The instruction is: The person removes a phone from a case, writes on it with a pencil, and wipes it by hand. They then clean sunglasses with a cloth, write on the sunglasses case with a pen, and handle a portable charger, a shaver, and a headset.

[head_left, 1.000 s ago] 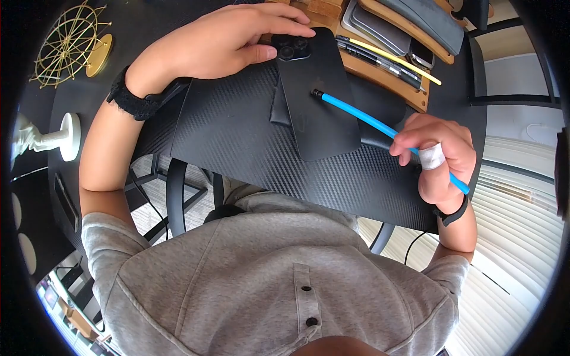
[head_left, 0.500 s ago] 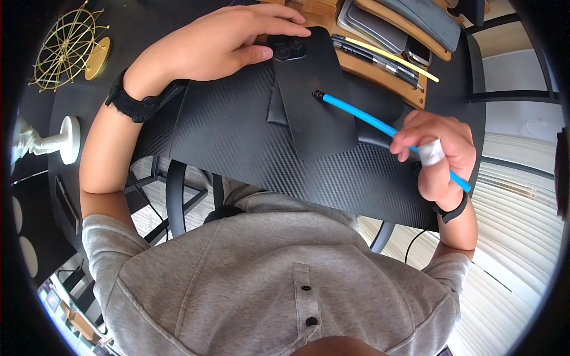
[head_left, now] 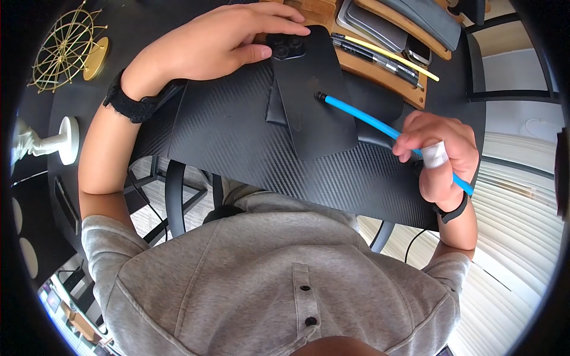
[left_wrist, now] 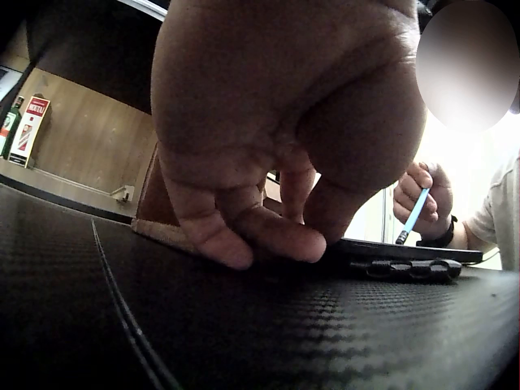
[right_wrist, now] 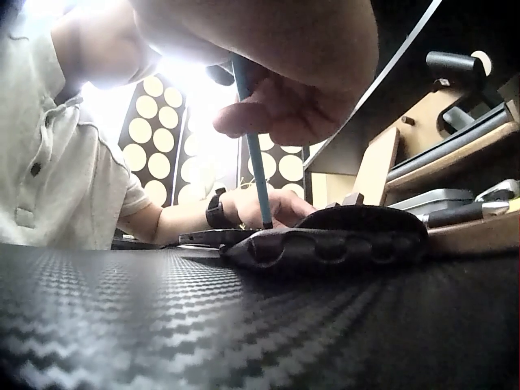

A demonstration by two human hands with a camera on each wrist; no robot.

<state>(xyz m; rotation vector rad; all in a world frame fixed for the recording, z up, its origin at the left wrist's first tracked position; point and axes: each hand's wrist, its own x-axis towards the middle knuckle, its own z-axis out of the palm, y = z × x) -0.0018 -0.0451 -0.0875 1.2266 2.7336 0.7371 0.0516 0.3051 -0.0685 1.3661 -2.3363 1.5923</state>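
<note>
A dark smartphone (head_left: 317,113) lies back side up, its lenses near the left hand (head_left: 222,41). That hand rests palm down at the phone's far end, thumb tip by the lens block and index fingertip at the top edge. In the left wrist view, the other fingertips (left_wrist: 305,244) reach down close to the desk. The right hand (head_left: 442,151), white tape round its thumb, grips a slim blue pencil-like stick (head_left: 362,118) between thumb and fingers. Its black banded end meets the phone's back near the middle; the blunt blue end sticks out behind the hand.
Under the phone lies a black pad with a scalloped edge (right_wrist: 325,248), on the carbon-patterned desk (head_left: 237,151). Beyond it stands a wooden organizer (head_left: 409,92) with a yellow pencil (head_left: 392,56) and pens. A gold wheel ornament (head_left: 65,50) and white figurine (head_left: 68,139) stand left.
The right hand and blue stick have shifted very slightly to the right, the black end still on the phone. The left hand has barely moved.
</note>
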